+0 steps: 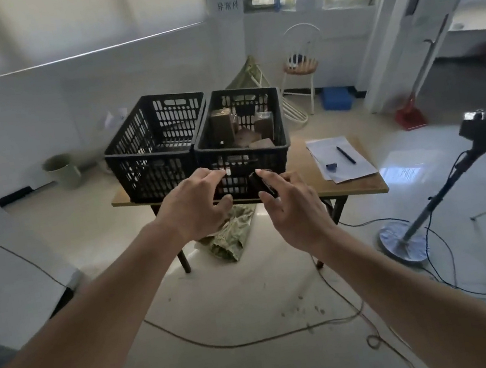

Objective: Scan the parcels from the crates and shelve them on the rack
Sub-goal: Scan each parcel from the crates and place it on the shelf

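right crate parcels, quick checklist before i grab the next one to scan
1. Parcels left in right crate: ok, brown parcels visible.
2. Scanner in right hand: ok, gripped.
3. Left hand free: ok, holds nothing.
4. Left crate contents: cannot tell through the mesh.
5. Rack in sight: not ok, out of view.
6. Floor cables underfoot: not ok, trip risk.

Right hand grips a black scanner before two crates.

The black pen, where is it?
In the head view, the thin black pen lies on white paper sheets at the wooden table's right end, right of the black plastic crates.
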The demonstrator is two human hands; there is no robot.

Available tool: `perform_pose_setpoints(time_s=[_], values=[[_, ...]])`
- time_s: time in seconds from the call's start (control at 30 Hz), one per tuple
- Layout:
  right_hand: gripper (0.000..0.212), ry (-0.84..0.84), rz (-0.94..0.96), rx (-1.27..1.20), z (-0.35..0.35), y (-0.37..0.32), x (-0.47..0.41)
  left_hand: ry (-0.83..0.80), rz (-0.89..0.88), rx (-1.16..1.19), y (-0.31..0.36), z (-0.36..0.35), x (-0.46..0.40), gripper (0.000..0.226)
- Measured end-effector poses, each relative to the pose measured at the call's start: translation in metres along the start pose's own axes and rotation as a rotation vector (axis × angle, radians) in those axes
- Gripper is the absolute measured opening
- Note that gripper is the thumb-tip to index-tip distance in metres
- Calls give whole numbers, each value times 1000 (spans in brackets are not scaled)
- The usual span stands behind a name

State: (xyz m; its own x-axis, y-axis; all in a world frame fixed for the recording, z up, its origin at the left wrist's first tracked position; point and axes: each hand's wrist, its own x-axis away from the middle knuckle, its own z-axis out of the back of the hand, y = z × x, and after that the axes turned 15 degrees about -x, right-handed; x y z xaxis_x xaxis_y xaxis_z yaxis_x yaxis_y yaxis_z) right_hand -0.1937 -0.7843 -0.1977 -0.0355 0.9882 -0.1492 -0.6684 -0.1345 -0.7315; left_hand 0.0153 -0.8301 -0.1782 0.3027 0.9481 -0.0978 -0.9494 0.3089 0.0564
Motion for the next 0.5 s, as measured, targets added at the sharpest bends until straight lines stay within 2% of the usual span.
perform_pose_setpoints(time_s=[0.17,0.5], values=[[54,-33,-27,3,5,30,-93,-4,23,25,-14,-15,-96,64],[52,-24,-126,-15,-29,87,-290,-79,-41,57,-78,-68,-307,65]])
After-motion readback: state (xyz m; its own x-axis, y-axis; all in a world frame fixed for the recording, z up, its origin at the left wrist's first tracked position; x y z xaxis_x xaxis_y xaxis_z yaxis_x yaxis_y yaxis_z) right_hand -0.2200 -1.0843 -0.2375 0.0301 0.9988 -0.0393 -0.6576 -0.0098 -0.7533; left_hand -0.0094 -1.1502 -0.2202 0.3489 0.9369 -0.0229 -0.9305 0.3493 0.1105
